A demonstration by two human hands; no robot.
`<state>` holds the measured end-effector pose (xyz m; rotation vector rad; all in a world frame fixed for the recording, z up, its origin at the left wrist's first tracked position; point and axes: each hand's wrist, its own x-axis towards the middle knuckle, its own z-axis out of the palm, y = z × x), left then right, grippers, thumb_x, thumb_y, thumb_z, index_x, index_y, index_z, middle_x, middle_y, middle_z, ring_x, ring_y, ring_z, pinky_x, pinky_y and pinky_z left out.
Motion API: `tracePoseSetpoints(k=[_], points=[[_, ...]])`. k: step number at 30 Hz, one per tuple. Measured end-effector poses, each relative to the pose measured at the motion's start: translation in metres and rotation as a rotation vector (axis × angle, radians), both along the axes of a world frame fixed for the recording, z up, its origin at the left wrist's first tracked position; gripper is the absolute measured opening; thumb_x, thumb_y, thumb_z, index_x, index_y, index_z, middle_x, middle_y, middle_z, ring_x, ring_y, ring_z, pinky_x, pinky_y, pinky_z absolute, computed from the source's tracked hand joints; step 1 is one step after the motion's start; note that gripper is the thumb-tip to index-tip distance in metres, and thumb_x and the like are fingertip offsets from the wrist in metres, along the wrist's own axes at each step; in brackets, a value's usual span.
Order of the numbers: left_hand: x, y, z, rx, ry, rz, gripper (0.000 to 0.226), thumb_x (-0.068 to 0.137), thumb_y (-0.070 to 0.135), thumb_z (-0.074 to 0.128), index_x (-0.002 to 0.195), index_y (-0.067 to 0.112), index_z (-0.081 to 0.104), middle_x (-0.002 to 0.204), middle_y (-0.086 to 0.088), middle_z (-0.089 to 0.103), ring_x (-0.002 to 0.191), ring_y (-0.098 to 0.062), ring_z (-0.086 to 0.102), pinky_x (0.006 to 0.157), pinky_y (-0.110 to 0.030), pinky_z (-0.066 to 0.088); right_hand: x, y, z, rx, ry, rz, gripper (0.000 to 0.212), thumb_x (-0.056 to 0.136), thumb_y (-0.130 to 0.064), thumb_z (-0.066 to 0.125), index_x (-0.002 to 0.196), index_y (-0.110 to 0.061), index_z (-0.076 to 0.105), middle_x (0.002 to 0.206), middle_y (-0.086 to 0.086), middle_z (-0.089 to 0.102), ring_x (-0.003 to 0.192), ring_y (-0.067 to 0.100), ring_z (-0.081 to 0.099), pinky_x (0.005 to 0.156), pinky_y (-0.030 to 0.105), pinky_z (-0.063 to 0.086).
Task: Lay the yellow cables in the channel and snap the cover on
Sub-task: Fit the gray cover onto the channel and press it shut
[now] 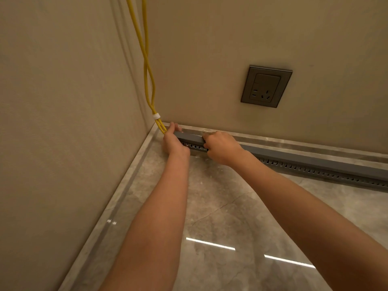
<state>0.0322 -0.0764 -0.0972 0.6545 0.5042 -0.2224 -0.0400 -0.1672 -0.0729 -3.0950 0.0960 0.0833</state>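
Two yellow cables hang down the room corner, bound by a white clip, and run into the left end of a grey slotted channel lying on the floor along the back wall. A flat grey cover sits on top of the channel along its length. My left hand grips the channel's left end, fingers curled over the cover where the cables enter. My right hand clasps the cover and channel just to the right, fingers wrapped over the top. The cables inside are hidden.
A grey wall socket sits on the back wall above the channel. Beige walls meet in the corner at the left. A marble skirting runs behind the channel, and the glossy marble floor spreads in front.
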Motion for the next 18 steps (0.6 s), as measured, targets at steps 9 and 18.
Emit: tracePoseSetpoints(k=[9, 18], points=[[0.007, 0.005, 0.0, -0.132, -0.166, -0.036, 0.023, 0.093, -0.003, 0.045, 0.084, 0.018, 0.051, 0.081, 0.002, 0.057, 0.068, -0.007, 0.053, 0.064, -0.018, 0.044, 0.029, -0.012, 0.018, 0.705, 0.337, -0.344, 0.059, 0.101, -0.045, 0.017, 0.107, 0.001, 0.054, 0.082, 0.017, 0.064, 0.068, 0.029, 0.062, 0.076, 0.038, 0.051], [0.002, 0.01, 0.0, -0.179, -0.233, -0.051, 0.02, 0.096, -0.003, 0.041, 0.104, 0.013, 0.051, 0.087, 0.0, 0.055, 0.071, -0.009, 0.053, 0.062, -0.017, 0.047, 0.047, 0.013, 0.011, 0.281, 0.096, -0.255, 0.047, 0.098, -0.031, 0.023, 0.117, -0.006, 0.058, 0.125, 0.018, 0.058, 0.111, 0.033, 0.055, 0.083, 0.034, 0.04]])
